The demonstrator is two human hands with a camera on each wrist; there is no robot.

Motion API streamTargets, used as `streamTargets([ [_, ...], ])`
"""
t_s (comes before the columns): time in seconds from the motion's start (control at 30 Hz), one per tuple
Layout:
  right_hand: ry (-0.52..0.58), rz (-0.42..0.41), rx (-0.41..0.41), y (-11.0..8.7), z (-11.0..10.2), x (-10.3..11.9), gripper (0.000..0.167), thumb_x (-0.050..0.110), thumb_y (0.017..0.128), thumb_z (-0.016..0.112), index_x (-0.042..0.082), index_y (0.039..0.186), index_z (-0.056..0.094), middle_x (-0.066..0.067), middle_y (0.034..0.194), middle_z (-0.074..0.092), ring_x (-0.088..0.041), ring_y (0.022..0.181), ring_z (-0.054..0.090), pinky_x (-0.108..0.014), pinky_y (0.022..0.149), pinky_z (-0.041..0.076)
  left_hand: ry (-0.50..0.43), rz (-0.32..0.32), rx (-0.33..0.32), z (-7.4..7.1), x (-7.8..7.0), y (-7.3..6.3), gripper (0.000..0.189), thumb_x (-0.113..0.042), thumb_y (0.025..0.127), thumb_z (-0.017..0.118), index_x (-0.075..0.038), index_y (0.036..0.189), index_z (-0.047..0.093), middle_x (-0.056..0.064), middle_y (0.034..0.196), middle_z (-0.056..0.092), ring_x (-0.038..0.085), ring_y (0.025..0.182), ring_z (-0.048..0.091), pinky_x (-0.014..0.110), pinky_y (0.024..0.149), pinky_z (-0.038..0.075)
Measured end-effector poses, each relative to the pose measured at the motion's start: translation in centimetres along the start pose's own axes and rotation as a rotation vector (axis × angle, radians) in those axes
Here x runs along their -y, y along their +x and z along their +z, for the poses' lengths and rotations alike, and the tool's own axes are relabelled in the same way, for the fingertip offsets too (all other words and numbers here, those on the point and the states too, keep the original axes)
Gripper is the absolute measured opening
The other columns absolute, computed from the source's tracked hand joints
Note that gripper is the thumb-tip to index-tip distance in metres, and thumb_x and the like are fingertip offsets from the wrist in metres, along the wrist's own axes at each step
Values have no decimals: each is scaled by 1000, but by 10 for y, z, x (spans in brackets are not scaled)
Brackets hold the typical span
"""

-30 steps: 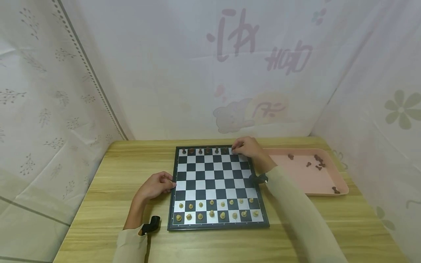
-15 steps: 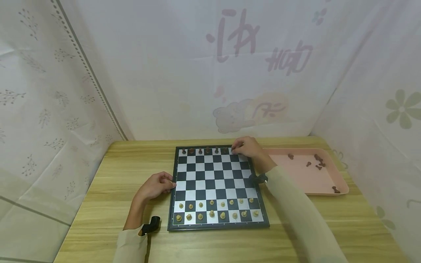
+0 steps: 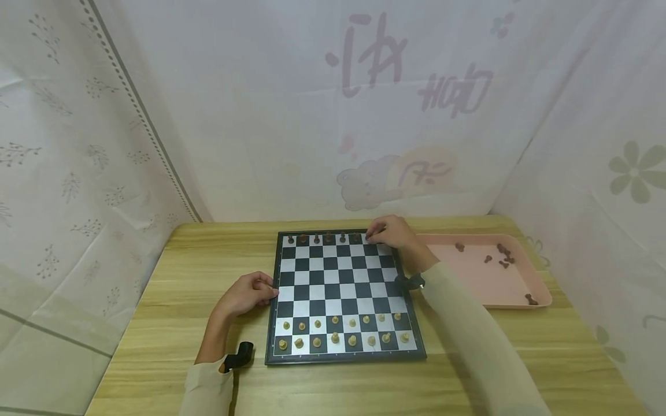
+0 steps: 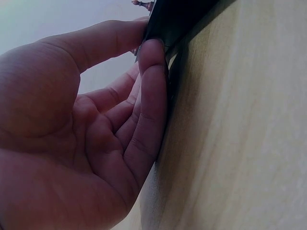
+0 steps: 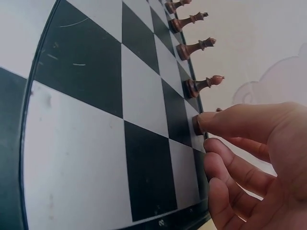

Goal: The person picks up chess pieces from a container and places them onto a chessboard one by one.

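A black-and-white chessboard (image 3: 324, 292) lies on the table. At its left edge my left hand (image 3: 244, 296) grips the frame, thumb on top and fingertips against the side, as the left wrist view shows. My right hand (image 3: 394, 234) is at the far row, near the right corner, pinching a brown chess piece (image 5: 196, 125). That piece's base stands on a white square; fingers hide most of its upper part. Beside it stands a brown bishop (image 5: 201, 86), with several more brown pieces (image 3: 329, 238) upright along that row. Two rows of cream pieces (image 3: 335, 338) stand along the near side.
A pink tray (image 3: 468, 286), right of the board and partly behind my right forearm, holds several loose brown pieces (image 3: 503, 250) lying about. The wooden table (image 3: 208, 254) runs back to a printed cloth curtain (image 3: 291, 144), with more curtain on both sides.
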State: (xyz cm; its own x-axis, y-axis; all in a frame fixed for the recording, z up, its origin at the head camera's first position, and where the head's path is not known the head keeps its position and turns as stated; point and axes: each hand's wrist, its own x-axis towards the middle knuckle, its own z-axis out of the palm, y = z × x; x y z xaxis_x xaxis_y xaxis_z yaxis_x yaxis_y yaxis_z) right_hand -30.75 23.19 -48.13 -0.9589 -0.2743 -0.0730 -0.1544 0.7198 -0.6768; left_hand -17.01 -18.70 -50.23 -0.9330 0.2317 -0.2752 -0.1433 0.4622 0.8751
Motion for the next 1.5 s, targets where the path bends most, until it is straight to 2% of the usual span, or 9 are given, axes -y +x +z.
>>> streamTargets([
  [0.23,9,-35,-44,-6,-12,-12,19,14,94,84,7,111,80,-7,107,79,-33,106,71,-51,93,56,2,8,4,0,1,0,24,-7,101,78,6,117,67,7,88,76,21,79,67,35,77,54],
  [0.43,7,-24,-104,-21,-31,-28,20,17,95,86,9,112,80,-7,106,78,-31,100,72,-46,85,58,20,31,3,0,1,0,27,-7,100,79,8,118,66,9,91,77,21,79,69,35,76,54],
  [0.67,7,-47,-170,-52,-56,-50,18,15,99,82,4,114,79,-11,107,77,-29,98,71,-41,87,55,3,25,3,1,2,2,26,-6,100,79,8,117,66,10,92,78,21,79,70,34,75,57],
  [0.97,-37,30,-209,-98,-85,-78,31,31,102,83,7,122,78,-14,119,77,-33,110,69,-45,92,52,1,10,-4,1,3,2,26,-6,100,78,8,118,66,9,91,77,21,79,69,33,76,56],
  [1.13,-41,56,-193,-120,-100,-96,36,31,106,78,4,130,75,-20,126,75,-38,116,67,-48,95,51,4,6,-2,2,3,0,27,-7,100,79,8,119,67,8,91,77,21,80,69,35,76,56],
  [1.2,-86,70,-218,-128,-107,-104,37,34,105,78,6,130,76,-18,126,76,-35,114,68,-44,91,52,6,6,-3,2,3,0,28,-7,100,79,8,120,66,7,91,77,21,80,69,35,76,57],
  [1.27,-82,80,-228,-136,-113,-111,37,35,105,78,7,129,77,-17,124,77,-32,108,70,-42,83,56,4,5,-3,2,3,0,28,-7,100,79,8,120,66,7,92,77,21,81,69,35,76,57],
  [1.4,-23,104,-243,-151,-126,-125,38,33,108,75,2,131,76,-19,120,77,-27,93,72,-37,70,61,7,3,-2,2,2,0,28,-7,100,79,8,120,66,8,93,77,21,81,69,35,76,57],
  [1.5,6,160,-241,-164,-135,-133,45,36,110,70,-1,137,71,-21,118,76,-27,90,72,-36,70,60,16,10,-1,1,2,0,28,-7,100,79,8,120,66,8,93,77,21,81,68,36,76,57],
])
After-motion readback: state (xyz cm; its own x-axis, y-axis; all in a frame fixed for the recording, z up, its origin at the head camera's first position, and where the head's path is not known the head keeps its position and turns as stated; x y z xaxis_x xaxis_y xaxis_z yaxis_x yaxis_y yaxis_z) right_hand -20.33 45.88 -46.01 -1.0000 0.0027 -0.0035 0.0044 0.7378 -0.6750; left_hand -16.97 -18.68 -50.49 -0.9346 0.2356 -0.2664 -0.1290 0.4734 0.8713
